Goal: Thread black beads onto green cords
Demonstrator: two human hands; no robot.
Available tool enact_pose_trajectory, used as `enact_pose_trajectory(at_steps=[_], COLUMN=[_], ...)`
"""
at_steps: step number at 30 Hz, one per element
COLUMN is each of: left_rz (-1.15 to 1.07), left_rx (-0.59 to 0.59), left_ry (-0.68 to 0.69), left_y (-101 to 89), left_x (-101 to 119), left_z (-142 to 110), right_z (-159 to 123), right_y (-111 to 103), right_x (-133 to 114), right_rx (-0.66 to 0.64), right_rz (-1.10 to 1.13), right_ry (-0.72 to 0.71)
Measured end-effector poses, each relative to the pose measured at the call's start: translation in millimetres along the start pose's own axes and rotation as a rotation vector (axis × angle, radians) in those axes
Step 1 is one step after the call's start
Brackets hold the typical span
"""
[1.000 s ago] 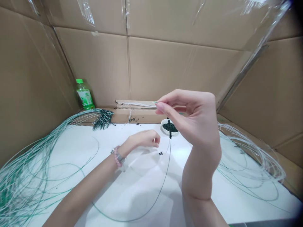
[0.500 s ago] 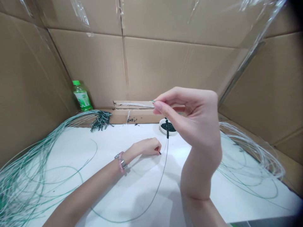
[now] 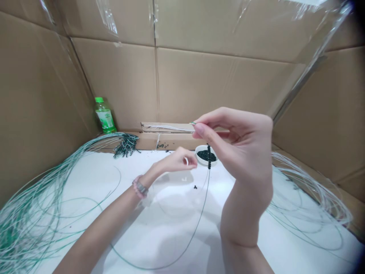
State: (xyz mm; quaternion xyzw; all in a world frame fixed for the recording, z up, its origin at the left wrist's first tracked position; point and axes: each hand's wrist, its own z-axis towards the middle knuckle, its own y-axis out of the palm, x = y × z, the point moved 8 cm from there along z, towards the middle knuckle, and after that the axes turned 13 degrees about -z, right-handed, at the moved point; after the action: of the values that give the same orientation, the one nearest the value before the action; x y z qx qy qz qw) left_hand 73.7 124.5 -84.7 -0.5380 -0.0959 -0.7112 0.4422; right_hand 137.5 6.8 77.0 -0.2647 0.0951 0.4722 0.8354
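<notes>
My right hand [image 3: 236, 142] is raised in front, thumb and forefinger pinched on the tip of a thin green string [image 3: 193, 123]. Dark beads [image 3: 209, 158] are threaded in a short column that hangs below that hand, and a thin cord runs down from them in a wide curve. Lower, on the left, my left hand [image 3: 181, 160] hovers over the table, thumb and forefinger curled into a ring; anything between the tips is too small to make out. A few loose black beads [image 3: 195, 187] lie just below it. Close to its right stands a white bowl [image 3: 199, 160] of dark beads.
Bundled green and white strings [image 3: 42, 213] spread along the left, ending in a beaded cluster [image 3: 125, 144]. More strings [image 3: 322, 198] lie at right. A green bottle [image 3: 105, 118] stands back left. Cardboard walls [image 3: 216, 83] enclose the white table [image 3: 159, 243]; beads are scattered at the back.
My left hand has risen off the tabletop and moved away towards the bowl, leaving the loose black beads on the table. My right hand keeps its pinch. The whole view has shifted slightly.
</notes>
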Motion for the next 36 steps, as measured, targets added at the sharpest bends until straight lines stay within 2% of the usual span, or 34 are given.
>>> enact_pose_trajectory(at_steps=[3, 5, 6, 8, 11, 18, 36], left_rz=[-0.138, -0.312, -0.436, -0.684, -0.838, -0.847, -0.668], left_rx=[0.336, 0.491, 0.528, 0.510, 0.415, 0.351, 0.434], left_ry=[0.202, 0.373, 0.460, 0.588, 0.628, 0.633, 0.645], left_y=[-49.5, -68.3, -72.0, -69.2, -55.1, -49.9, -55.6], left_x=[47.5, 78.5, 91.6, 112.1, 130.3, 137.7, 136.3], left_z=[-3.6, -14.7, -20.8, -29.6, -34.0, -34.9, -40.2], right_z=[-0.5, -1.9, -3.0, -5.7, -9.6, -12.9, -12.9], right_y=[1.1, 4.7, 7.1, 13.3, 20.2, 16.4, 16.1], right_x=[-3.3, -7.0, -9.3, -14.1, -20.7, -28.3, -31.5], right_rx=[0.014, 0.033, 0.046, 0.060, 0.067, 0.130, 0.148], right_rz=[-0.014, -0.047, -0.065, -0.086, -0.074, -0.067, -0.182], right_ry=[-0.010, -0.045, -0.069, -0.115, -0.161, -0.207, -0.286])
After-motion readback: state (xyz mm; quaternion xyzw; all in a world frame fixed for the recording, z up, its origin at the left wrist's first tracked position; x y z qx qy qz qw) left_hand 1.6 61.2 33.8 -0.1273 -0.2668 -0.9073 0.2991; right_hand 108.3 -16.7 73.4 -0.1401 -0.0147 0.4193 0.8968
